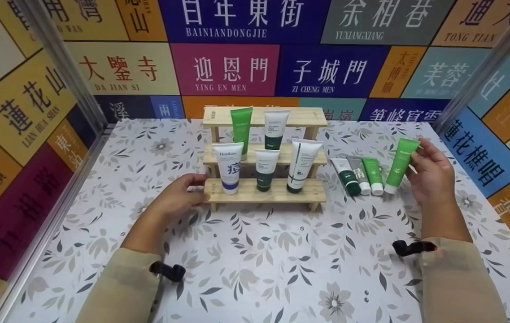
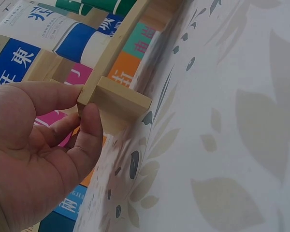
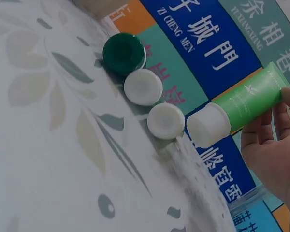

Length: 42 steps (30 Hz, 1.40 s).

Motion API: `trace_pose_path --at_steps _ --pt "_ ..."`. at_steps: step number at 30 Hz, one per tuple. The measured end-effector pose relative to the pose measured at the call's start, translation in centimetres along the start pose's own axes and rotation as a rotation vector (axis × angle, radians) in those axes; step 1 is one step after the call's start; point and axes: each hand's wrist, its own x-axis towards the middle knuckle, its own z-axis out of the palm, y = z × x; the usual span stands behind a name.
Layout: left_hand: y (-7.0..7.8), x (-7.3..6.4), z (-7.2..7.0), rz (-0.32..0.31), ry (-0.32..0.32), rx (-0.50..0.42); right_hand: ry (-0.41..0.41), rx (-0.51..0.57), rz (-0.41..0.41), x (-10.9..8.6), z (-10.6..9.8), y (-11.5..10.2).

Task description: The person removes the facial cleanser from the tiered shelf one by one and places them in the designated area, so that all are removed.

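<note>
My left hand (image 1: 183, 197) pinches the left end of the lowest step of a three-step wooden stand (image 1: 277, 197) between thumb and fingers. On that step stand a white tube with a blue cap (image 1: 229, 168), a small white-and-green tube (image 1: 264, 170) and a larger white tube (image 1: 303, 166). Behind them, a green tube (image 1: 240, 128) and another white-and-green tube (image 1: 276, 125) stand on the middle step. At the right, my right hand (image 1: 432, 172) holds a green tube with a white cap (image 3: 249, 99) by its upper end, cap down.
Right of the stand, a white-and-dark-green tube (image 1: 346, 175), a grey tube (image 1: 359, 175) and a green tube (image 1: 372, 175) lie side by side on the floral tabletop (image 1: 272, 260). Colourful panels with place names (image 1: 223, 69) enclose the back and sides.
</note>
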Motion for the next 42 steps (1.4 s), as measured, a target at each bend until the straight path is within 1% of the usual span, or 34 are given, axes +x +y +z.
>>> trace_pose_path --at_steps 4,9,15,17,19,24,28,33,39,42 --pt "-0.1 0.1 0.0 0.032 -0.013 -0.031 0.042 -0.023 0.047 0.5 -1.1 0.1" --pt "0.0 0.1 0.0 0.004 -0.002 -0.022 0.073 -0.058 0.102 1.0 -2.2 0.5" --pt "0.1 0.0 0.0 -0.012 0.001 -0.01 0.128 -0.068 0.147 1.2 -2.4 0.6" --pt "0.2 0.0 0.0 -0.021 0.001 -0.003 0.162 -0.104 0.161 1.3 -2.4 0.7" --pt "0.2 0.0 -0.1 -0.029 0.004 0.008 0.196 -0.163 0.178 1.5 -2.3 0.7" --pt "0.2 0.0 -0.1 -0.019 0.002 0.014 0.248 -0.306 0.23 2.1 -2.3 1.0" --pt "0.1 0.0 -0.1 -0.011 0.001 0.012 0.262 -0.382 0.262 2.6 -2.4 1.2" --pt "0.0 0.0 0.0 0.005 -0.004 0.024 0.26 -0.461 0.268 3.0 -2.4 1.3" --pt "0.1 -0.1 0.0 0.005 -0.001 0.019 0.19 -0.455 0.305 3.1 -2.2 1.5" --pt "0.1 -0.1 -0.1 -0.003 0.003 0.025 0.179 -0.45 0.317 3.0 -2.1 1.6"
